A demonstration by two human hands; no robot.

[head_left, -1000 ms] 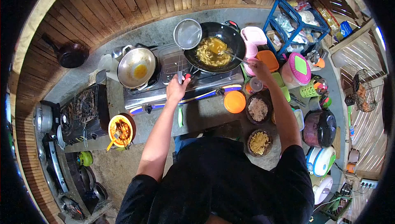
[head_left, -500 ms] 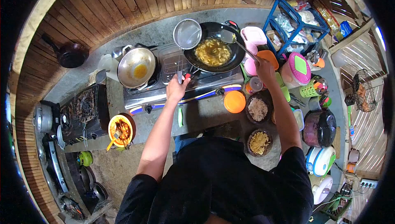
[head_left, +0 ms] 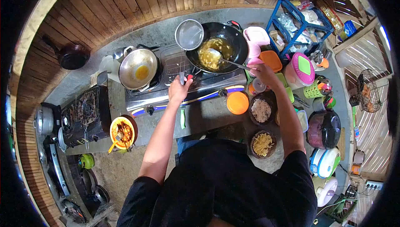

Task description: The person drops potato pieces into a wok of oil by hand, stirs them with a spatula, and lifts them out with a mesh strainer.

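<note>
My left hand point(head_left: 179, 90) is closed around the long handle of a round mesh strainer point(head_left: 189, 34), held beside the left rim of the black wok point(head_left: 237, 56). The wok's red-tipped handle point(head_left: 190, 77) lies against this hand; I cannot tell if it is gripped too. Pale, sliced pieces point(head_left: 208, 56) sit in oil in the wok. My right hand point(head_left: 264, 73) is closed on the handle of a metal spatula point(head_left: 234, 63), its blade down among the pieces.
A second pan point(head_left: 132, 66) with a little oil stands on the stove point(head_left: 166, 96) at left. An orange lid point(head_left: 238, 103), a bowl of pale pieces point(head_left: 263, 144), and a bowl of crumbly food point(head_left: 261, 111) are near my right arm. A blue rack point(head_left: 298, 25) stands behind.
The spatula has moved from the wok's upper right rim down and left into the pieces, shifting them. My right hand has lowered slightly. My left hand and the strainer stay almost still.
</note>
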